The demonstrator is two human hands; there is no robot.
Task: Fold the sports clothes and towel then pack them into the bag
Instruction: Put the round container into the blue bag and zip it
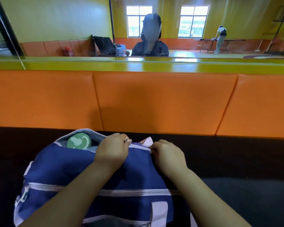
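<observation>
A navy blue bag (67, 171) with pale lilac trim lies on the dark floor mat in front of me. Its top opening gapes at the left, where a green round lid (79, 141) shows inside. My left hand (112, 149) pinches the zipper pull at the bag's top edge. My right hand (167, 154) grips the bag's edge at the right end of the zipper, next to a pale pink fabric tab (147, 141). The folded clothes and towel are hidden from view.
An orange padded wall (154, 102) rises just behind the bag, topped by a yellow-green ledge (138, 63) and a mirror. The mirror reflects a seated person, another person at a far table, and a basketball stand. Dark mat (236, 161) extends right.
</observation>
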